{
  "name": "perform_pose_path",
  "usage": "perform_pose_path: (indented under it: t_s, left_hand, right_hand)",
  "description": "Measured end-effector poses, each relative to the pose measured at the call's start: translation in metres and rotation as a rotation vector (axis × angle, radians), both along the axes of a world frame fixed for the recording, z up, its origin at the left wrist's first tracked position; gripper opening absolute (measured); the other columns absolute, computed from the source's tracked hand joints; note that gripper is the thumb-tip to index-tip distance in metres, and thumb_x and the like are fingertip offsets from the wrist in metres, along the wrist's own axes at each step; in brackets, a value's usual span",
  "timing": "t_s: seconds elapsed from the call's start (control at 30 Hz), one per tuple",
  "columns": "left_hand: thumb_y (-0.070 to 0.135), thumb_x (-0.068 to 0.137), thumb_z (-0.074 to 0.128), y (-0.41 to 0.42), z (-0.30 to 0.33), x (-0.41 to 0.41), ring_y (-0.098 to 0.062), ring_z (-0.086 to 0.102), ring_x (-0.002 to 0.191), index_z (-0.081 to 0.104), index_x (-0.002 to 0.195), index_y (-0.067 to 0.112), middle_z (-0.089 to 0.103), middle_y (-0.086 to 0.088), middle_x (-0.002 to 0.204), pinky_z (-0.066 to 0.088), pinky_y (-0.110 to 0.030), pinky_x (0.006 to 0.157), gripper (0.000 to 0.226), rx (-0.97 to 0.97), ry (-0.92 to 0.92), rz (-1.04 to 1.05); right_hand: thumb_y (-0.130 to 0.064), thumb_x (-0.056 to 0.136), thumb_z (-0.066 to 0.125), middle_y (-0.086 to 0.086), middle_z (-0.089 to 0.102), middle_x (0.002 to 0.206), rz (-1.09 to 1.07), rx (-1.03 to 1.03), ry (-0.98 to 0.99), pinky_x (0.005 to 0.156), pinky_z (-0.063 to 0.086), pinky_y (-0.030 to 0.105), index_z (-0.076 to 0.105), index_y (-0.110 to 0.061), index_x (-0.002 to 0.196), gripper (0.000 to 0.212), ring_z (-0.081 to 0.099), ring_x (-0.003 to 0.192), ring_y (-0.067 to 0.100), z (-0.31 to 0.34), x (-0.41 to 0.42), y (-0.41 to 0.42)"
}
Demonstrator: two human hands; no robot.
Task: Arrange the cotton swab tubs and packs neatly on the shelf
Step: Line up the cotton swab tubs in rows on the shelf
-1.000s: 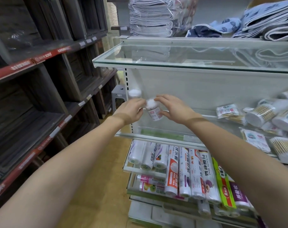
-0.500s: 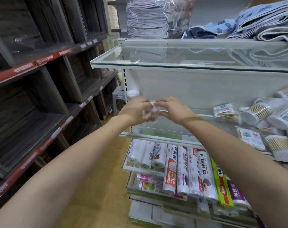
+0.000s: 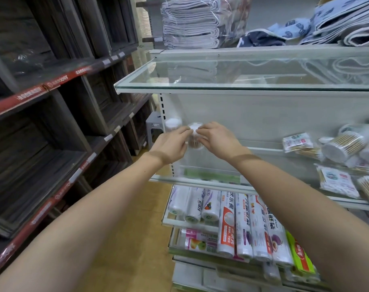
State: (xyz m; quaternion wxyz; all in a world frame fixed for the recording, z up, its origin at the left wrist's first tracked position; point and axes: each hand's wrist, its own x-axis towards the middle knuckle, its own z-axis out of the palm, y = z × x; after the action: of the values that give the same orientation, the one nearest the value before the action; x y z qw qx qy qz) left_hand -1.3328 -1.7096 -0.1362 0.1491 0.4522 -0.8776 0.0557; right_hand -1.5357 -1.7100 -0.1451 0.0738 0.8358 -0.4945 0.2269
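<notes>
Head view, swab tub point(image 3: 193, 137) upright, both hands gripping

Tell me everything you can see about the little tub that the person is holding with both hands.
The tub is a small clear plastic cylinder packed with wooden-stemmed cotton swabs, their white tips showing at the top. It stands roughly upright at the left end of the glass shelf, just right of another tub by the back panel. The left hand and right hand pinch it from either side.
</notes>
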Motion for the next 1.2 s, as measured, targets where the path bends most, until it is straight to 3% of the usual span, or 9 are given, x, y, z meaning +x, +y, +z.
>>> perform_pose_path:
  t_s: [0.13,0.3,0.47,0.6,0.87,1.07,1.2]
  left_hand:
    - [0.017,0.096,0.041,-0.015,0.007,0.005,-0.028,0.064,0.102,0.047,0.141,0.021,0.048,0.009,0.145,0.051,-0.038,0.074,0.045,-0.01,-0.047,0.015]
    - [0.017,0.095,0.039,-0.03,0.013,0.007,-0.029,0.062,0.098,0.053,0.129,0.018,0.055,0.003,0.128,0.052,-0.044,0.073,0.037,0.003,-0.081,-0.017]
    - [0.017,0.096,0.04,-0.035,0.02,-0.001,-0.03,0.058,0.089,0.055,0.115,0.014,0.054,-0.004,0.107,0.035,-0.036,0.064,0.025,0.021,-0.103,0.006]
    - [0.018,0.096,0.041,-0.034,0.028,-0.017,-0.031,0.059,0.102,0.055,0.125,0.014,0.056,-0.006,0.118,0.046,-0.04,0.076,0.033,0.063,-0.078,0.032]
    - [0.018,0.095,0.054,-0.011,0.03,-0.104,-0.025,0.047,0.132,0.051,0.14,0.014,0.053,-0.006,0.142,0.04,-0.035,0.105,0.045,0.12,0.091,-0.205]
    - [0.014,0.091,0.062,0.026,0.03,-0.211,-0.032,0.05,0.128,0.057,0.133,0.009,0.059,-0.013,0.134,0.035,-0.038,0.11,0.042,0.141,0.109,-0.448]
    - [0.021,0.093,0.061,0.061,0.036,-0.278,-0.031,0.049,0.128,0.054,0.135,0.016,0.057,-0.01,0.136,0.038,-0.042,0.108,0.043,0.217,0.155,-0.515]
  right_hand:
    - [-0.019,0.099,0.059,0.007,0.062,0.134,-0.023,0.076,0.003,0.098,0.045,0.043,0.062,-0.01,0.132,0.035,0.054,0.12,0.032,0.002,0.007,-0.012]
    - [-0.017,0.1,0.054,0.008,0.058,0.135,-0.091,0.158,0.006,0.098,0.044,0.041,0.057,-0.012,0.136,0.037,0.05,0.125,0.031,0.009,0.012,-0.025]
    - [-0.014,0.1,0.052,0.009,0.053,0.138,-0.094,0.218,-0.001,0.103,0.04,0.042,0.052,-0.011,0.139,0.039,0.046,0.129,0.03,0.01,0.013,-0.027]
    - [-0.009,0.099,0.05,0.01,0.05,0.141,-0.11,0.178,-0.044,0.105,0.038,0.039,0.052,-0.008,0.138,0.039,0.045,0.129,0.03,0.009,0.005,-0.016]
    - [-0.016,0.1,0.05,0.01,0.056,0.132,-0.355,0.171,-0.084,0.101,0.042,0.044,0.057,-0.012,0.128,0.03,0.05,0.123,0.031,0.02,-0.093,0.047]
    - [-0.016,0.095,0.055,0.013,0.055,0.121,-0.544,0.136,-0.058,0.091,0.042,0.04,0.06,-0.01,0.118,0.024,0.051,0.115,0.034,0.041,-0.188,0.134]
    - [-0.018,0.092,0.057,0.013,0.054,0.118,-0.664,0.081,-0.003,0.089,0.048,0.043,0.061,-0.009,0.116,0.026,0.053,0.11,0.035,0.053,-0.241,0.193]
